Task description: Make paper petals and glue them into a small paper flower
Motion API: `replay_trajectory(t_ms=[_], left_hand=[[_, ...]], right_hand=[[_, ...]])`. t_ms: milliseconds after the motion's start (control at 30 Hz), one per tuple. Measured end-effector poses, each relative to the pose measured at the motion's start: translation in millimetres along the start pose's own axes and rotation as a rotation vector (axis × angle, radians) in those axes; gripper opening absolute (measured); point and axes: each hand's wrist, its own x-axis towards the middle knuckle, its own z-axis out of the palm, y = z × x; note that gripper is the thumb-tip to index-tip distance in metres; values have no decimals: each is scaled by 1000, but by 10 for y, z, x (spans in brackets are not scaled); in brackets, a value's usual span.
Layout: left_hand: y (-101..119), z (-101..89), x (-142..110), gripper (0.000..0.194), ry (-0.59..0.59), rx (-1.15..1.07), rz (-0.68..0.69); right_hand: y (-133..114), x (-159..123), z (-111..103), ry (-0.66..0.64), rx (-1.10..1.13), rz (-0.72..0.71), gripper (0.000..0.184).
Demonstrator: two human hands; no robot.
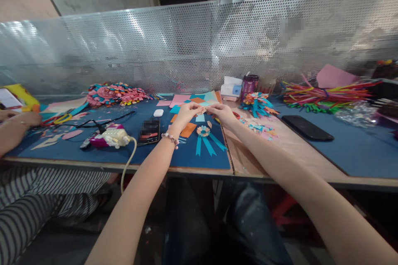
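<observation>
My left hand (187, 114), with a beaded bracelet at the wrist, is closed in a pinch above the blue mat. Facing it at about the same height, my right hand (224, 114) pinches too. The fingertips of both nearly meet around something small and pale, too small to make out. Just below them on the mat lies a paper rosette (203, 131) with a pale peach flower and teal ribbon tails (205, 146). Orange paper (188, 130) and other coloured sheets lie under and behind my hands.
Left: a white-and-purple plug block (115, 136) with a cable, a phone (149, 131), an earbud case (158, 113), a paper-flower pile (108, 94), another person's hand (26, 119). Right: teal-orange rosettes (257, 104), a black phone (307, 127), pipe cleaners (329, 93). A perforated metal screen (186, 45) stands behind.
</observation>
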Motion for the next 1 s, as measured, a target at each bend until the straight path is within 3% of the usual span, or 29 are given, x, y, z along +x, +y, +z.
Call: replay_trajectory(t_ms=[533, 1000], left_hand=[[-30, 4, 13, 29, 22, -57, -95], [26, 10, -5, 26, 8, -78, -89]], right_hand=[[12, 1, -18, 7, 23, -13, 32], [-26, -19, 12, 31, 79, 24, 29]])
